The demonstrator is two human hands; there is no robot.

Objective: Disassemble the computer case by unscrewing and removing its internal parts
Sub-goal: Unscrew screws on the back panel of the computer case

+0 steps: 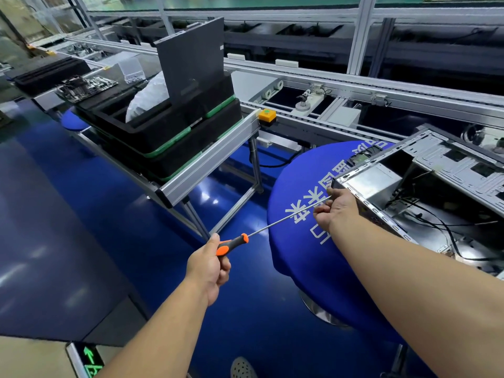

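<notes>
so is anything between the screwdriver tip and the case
Nothing visible. The screwdriver shaft runs clear from the left hand to the case corner, where the right hand pinches it; the tip itself is hidden behind those fingers.

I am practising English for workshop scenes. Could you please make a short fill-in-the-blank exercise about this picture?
1. The left hand grips a screwdriver by its black and ____ handle.
2. The right hand steadies the screwdriver's thin metal ____ near its tip.
3. The open computer case rests on a round stool with a ____ cover.

Missing words: orange; shaft; blue
</notes>
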